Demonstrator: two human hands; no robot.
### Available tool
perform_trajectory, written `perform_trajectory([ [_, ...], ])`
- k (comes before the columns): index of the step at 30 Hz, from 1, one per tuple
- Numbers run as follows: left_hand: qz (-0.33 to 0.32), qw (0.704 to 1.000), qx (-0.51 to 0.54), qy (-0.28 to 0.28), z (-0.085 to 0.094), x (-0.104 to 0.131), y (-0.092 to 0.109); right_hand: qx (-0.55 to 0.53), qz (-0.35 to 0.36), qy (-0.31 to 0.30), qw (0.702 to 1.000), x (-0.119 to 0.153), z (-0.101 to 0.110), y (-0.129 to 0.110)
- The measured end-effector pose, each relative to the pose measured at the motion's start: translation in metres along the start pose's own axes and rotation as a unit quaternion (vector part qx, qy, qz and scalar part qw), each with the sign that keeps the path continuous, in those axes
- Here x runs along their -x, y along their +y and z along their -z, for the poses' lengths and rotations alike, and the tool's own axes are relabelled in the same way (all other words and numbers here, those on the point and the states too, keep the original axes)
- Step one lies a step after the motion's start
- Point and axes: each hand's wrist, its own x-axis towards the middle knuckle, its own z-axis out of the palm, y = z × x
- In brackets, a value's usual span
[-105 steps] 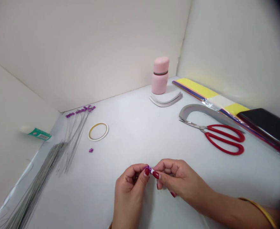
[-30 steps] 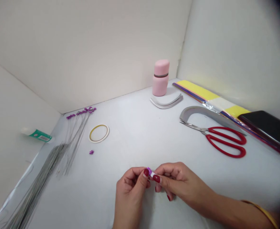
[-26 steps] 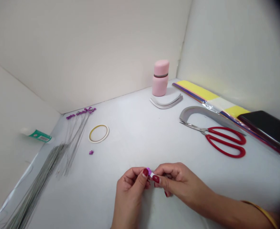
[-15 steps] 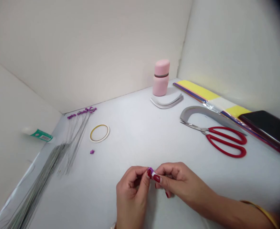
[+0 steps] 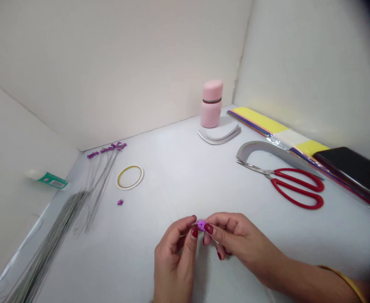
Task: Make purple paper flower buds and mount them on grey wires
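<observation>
A small shiny purple piece is pinched between the thumb and fingers of my right hand, low in the middle of the view. My left hand is at its left side, thumb and index fingertip close together at the piece's edge; whether they grip it is hard to tell. Another small purple piece lies on the table to the left, below a roll of white tape. Thin wires with purple tips lie farther back.
Grey wires fill the left edge near a green-labelled tube. A pink bottle stands behind curved white strips. Red-handled scissors, a grey strip, yellow sheets and a black phone lie at right.
The purple piece has turned and shows more of its face. My left fingertips have parted slightly, and the white part at the piece no longer shows. The view has shifted a little.
</observation>
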Motion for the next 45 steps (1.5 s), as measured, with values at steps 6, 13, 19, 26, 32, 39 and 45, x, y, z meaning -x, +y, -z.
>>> perform_trajectory([
  [6,0.091,0.989,0.112,-0.019,-0.005,-0.002,0.008,0.022,-0.002,-0.004,1.0,0.0,-0.001,0.002],
  [13,0.178,0.975,0.135,0.0,-0.003,-0.004,0.005,0.032,-0.024,0.013,0.999,-0.002,-0.002,0.002],
  [19,0.086,0.996,0.022,-0.01,-0.003,-0.004,0.003,0.031,-0.028,0.017,0.999,-0.002,-0.004,0.001],
  [26,-0.144,0.981,-0.125,0.043,-0.003,-0.001,0.0,0.007,-0.007,-0.006,1.0,-0.003,-0.001,0.006],
  [32,-0.148,0.981,-0.122,0.041,-0.006,0.003,-0.003,-0.002,0.004,-0.008,1.0,-0.005,0.001,0.004],
  [39,-0.005,0.999,0.023,-0.046,0.003,-0.007,0.006,-0.002,-0.009,-0.018,1.0,-0.004,0.001,-0.001],
  [45,0.075,0.992,0.079,-0.062,0.004,-0.009,0.008,0.008,-0.041,-0.006,0.999,-0.005,0.002,0.001],
])
